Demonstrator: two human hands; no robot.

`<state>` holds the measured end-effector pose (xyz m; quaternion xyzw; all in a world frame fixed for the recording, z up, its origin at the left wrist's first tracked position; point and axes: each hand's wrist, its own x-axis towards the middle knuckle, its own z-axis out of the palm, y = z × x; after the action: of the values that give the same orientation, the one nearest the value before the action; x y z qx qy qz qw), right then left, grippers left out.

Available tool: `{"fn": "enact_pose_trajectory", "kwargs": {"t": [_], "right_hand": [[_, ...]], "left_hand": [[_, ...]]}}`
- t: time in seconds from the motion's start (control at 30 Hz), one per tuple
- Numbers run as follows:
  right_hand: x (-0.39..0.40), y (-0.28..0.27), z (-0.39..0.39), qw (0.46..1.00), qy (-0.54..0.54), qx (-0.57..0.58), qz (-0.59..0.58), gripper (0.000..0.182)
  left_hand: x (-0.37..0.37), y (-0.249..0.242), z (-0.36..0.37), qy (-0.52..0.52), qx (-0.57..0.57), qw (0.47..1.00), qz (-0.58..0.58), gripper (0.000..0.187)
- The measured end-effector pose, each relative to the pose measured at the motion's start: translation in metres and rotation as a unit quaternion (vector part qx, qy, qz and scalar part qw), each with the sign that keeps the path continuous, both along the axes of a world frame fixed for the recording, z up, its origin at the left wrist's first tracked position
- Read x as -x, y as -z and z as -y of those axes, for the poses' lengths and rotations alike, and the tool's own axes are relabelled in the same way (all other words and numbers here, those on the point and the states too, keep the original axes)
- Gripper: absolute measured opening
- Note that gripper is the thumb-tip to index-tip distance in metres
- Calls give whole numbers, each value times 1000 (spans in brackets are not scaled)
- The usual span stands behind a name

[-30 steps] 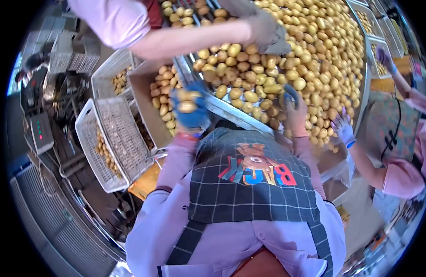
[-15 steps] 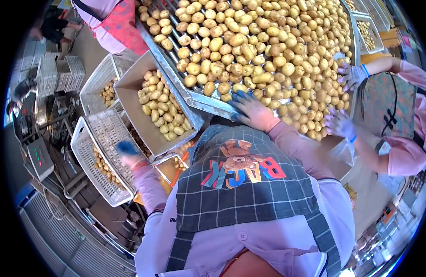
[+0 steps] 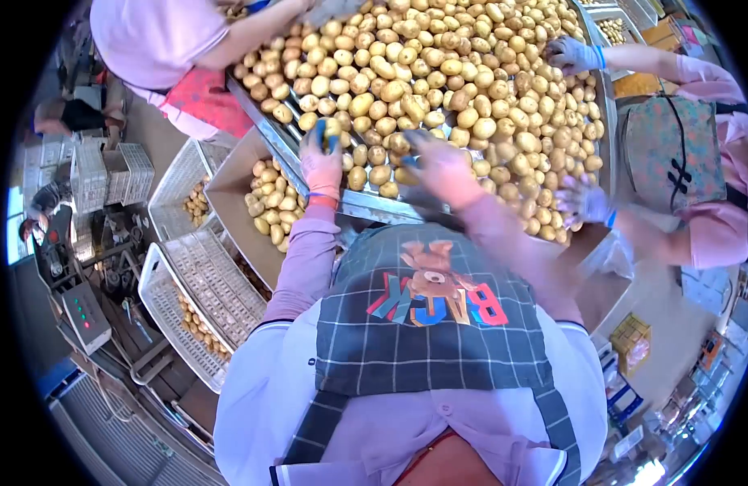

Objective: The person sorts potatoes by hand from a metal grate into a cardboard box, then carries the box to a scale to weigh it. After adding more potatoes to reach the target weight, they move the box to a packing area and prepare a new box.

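Left hand point(image 3: 321, 168) has its fingers about a potato point(image 3: 332, 127) at the near edge of the table point(image 3: 374, 204); whether gripped cannot be told. Right hand point(image 3: 445, 172), blurred, is over the potatoes point(image 3: 483, 128); grasp likewise unclear. Table is metal-rimmed and densely covered. A carton point(image 3: 234, 190) and white crates point(image 3: 216, 267) stand at left; co-workers point(image 3: 159, 40) flank both sides. Apron point(image 3: 434, 356) lettering reads "BACK", inverted. Potatoes are rounded, yellow to brown, mostly smooth.
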<state>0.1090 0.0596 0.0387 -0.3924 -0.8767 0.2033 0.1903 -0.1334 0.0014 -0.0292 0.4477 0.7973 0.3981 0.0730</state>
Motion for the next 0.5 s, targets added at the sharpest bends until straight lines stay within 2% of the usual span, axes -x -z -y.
{"fn": "enact_pose_trajectory", "kwargs": {"t": [0.07,0.1,0.13,0.2,0.27,0.33,0.4,0.43,0.47,0.5], "right_hand": [[44,30,0,989,5,78,129,43],[52,49,1,989,0,65,135,41],[57,61,3,988,-3,54,143,38],[40,48,5,992,-41,87,81,47],[20,47,11,989,-36,129,58,44],[-1,41,15,984,-18,177,17,58],[-22,35,14,960,40,257,-107,65],[-31,30,17,935,90,298,-173,70],[-36,13,16,902,139,331,-241,76],[-37,3,13,905,177,280,-265,74]], "left_hand": [[-10,-21,5,-40,-33,996,-77,45],[-14,-20,7,31,5,999,-21,50],[-22,-32,7,164,42,983,65,53],[-52,-11,5,239,122,956,-117,49],[-74,-9,-10,234,223,931,-169,44],[-88,-10,-29,222,302,912,-164,36],[-89,-6,-31,223,277,924,-138,30],[-78,-5,-33,251,260,929,-80,28],[-71,-8,-27,243,195,950,1,27],[-65,-7,-25,195,175,924,278,28]]}}
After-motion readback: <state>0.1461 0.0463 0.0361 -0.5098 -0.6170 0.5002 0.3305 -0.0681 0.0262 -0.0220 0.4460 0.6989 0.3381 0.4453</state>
